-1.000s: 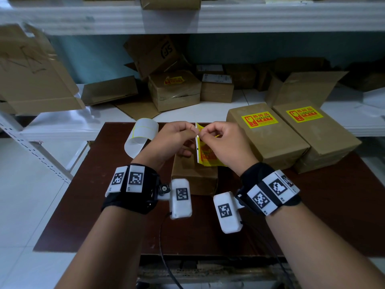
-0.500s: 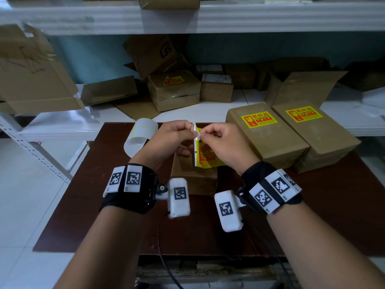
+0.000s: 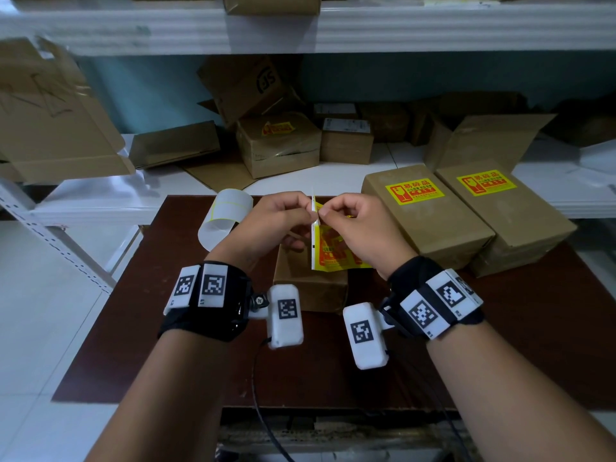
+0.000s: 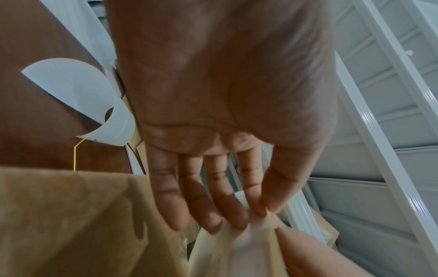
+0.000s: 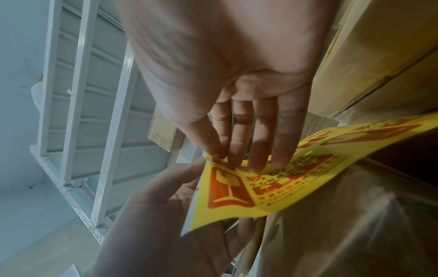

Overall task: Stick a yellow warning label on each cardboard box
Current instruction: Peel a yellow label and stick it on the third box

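Both hands are raised over a small plain cardboard box point(image 3: 310, 285) on the brown table. My left hand point(image 3: 283, 216) pinches the top edge of the white backing strip point(image 3: 313, 241). My right hand point(image 3: 346, 221) pinches the top corner of a yellow warning label point(image 3: 333, 255) with red print, partly peeled from that strip. The right wrist view shows the yellow warning label point(image 5: 272, 185) curling under my fingertips point(image 5: 237, 161). In the left wrist view my left fingers point(image 4: 258, 209) pinch the pale backing point(image 4: 227, 249). Two cardboard boxes point(image 3: 430, 225) point(image 3: 510, 221) at the right carry yellow labels.
A curled white strip of used backing point(image 3: 226, 215) lies on the table point(image 3: 166, 345) at the back left. The white shelf point(image 3: 333, 178) behind holds several more boxes, one labelled box point(image 3: 276, 148), and flattened cardboard point(image 3: 50, 121) at the left. Another shelf point(image 3: 333, 31) runs overhead.
The label has turned edge-on toward me and peeled further from the backing. Both hands have risen slightly and stayed close together.
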Motion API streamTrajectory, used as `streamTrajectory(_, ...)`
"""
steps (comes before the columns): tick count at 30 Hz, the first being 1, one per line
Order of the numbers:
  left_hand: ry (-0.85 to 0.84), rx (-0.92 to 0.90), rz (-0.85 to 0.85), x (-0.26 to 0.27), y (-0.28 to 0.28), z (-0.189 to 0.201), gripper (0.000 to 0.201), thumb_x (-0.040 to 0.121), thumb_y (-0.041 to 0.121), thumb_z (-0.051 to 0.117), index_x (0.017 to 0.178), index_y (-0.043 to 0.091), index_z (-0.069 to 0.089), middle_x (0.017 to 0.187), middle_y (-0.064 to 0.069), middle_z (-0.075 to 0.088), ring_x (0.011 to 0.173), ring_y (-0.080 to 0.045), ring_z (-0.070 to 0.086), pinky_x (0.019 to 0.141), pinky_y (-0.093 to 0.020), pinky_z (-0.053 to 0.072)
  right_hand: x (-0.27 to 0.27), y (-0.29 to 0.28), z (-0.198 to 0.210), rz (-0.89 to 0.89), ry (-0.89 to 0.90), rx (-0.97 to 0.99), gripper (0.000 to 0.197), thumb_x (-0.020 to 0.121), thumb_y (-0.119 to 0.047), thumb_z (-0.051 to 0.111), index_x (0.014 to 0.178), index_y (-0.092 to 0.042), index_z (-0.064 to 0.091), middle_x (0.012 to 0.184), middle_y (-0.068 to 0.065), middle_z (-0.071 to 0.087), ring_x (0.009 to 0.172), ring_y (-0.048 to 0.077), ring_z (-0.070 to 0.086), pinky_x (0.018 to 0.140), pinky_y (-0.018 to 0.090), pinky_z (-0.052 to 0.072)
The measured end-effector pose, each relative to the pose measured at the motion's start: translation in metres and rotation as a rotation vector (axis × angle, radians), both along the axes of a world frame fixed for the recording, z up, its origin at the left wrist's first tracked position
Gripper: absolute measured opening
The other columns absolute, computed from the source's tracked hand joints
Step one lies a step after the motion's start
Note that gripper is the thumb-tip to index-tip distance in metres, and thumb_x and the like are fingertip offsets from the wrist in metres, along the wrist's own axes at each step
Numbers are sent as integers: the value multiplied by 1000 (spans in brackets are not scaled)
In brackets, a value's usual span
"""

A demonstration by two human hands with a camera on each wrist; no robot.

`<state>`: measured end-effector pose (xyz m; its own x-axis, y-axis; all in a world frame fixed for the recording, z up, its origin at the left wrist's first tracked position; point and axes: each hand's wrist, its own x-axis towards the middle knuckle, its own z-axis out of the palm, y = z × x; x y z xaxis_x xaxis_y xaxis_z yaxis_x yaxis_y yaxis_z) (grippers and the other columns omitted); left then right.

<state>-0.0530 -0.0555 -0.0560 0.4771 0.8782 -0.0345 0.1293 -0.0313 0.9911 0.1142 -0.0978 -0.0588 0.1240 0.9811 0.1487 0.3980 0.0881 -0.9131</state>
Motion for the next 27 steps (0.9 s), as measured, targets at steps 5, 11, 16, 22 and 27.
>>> streamTrajectory(5, -3, 15, 9, 0, 0, 0, 8, 83, 21, 67, 76, 22, 68, 80, -5, 63, 76, -16, 63, 68, -35, 52, 0, 0, -1, 6, -15, 24, 13, 94, -25, 67, 94, -16, 77, 90, -1, 74, 89, 12, 68, 74, 19, 50)
streamTrajectory(11, 11, 50, 13, 0, 0, -3, 3, 93, 9, 66, 93, 6, 67, 87, -16, 64, 74, -22, 58, 62, -27, 52, 2, 0, -1, 0, 14, 30, 15, 93, -26, 68, 93, -16, 79, 90, -1, 76, 89, 13, 69, 80, 25, 53)
streamTrajectory(16, 20, 45, 6, -2, 3, -6, 2, 90, 12, 69, 89, 11, 69, 86, -18, 64, 76, -29, 55, 68, -33, 50, 1, 2, -3, 3, 25, 26, 12, 92, -22, 69, 91, -16, 79, 88, -4, 76, 87, 10, 70, 77, 19, 52)
streamTrajectory(22, 13, 48, 3, 0, 1, -4, 6, 92, 7, 65, 86, 9, 66, 81, -13, 62, 66, -17, 57, 62, -30, 50, 1, 3, -5, 3, 29, 34, 10, 92, -20, 68, 87, -19, 76, 85, -2, 75, 87, 14, 70, 81, 27, 54)
streamTrajectory(27, 12, 36, -3, 1, 1, -4, 11, 90, 7, 65, 81, 13, 65, 76, -6, 62, 66, -14, 59, 63, -30, 51, 2, 2, -4, -3, 27, 34, 11, 92, -19, 67, 85, -18, 76, 84, -3, 74, 87, 14, 69, 81, 29, 53)
